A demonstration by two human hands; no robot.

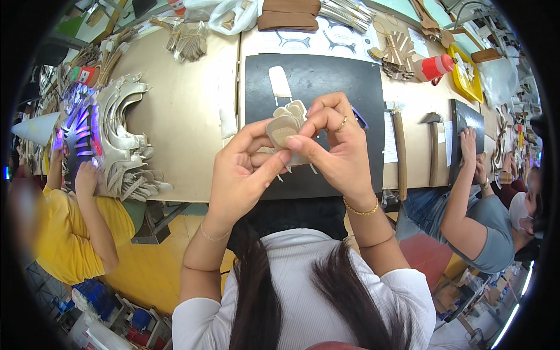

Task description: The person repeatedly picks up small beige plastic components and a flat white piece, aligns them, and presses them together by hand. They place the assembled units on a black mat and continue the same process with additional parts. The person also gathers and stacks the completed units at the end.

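Note:
Above a black mat [344, 76], I hold a small beige rounded piece [283, 129], leather-like with a textured face, between both hands. My left hand [248, 160] pinches its lower left edge with thumb and fingers. From the other side, my right hand [335, 143] has its thumb on the piece and its index finger bent close. Several similar beige pieces [297, 108] show just behind it; whether they are held or lie on the mat, I cannot tell. Farther off on the mat lies a cream tongue-shaped piece [280, 81] with thin strips at its near end.
Two hammers [399, 149] [434, 146] lie to the right. A red-capped bottle [434, 67] and a yellow tray [466, 73] stand beyond. Curved cream straps [119, 125] pile up at left. Brown strips [289, 14] lie at the back. Co-workers sit on both sides.

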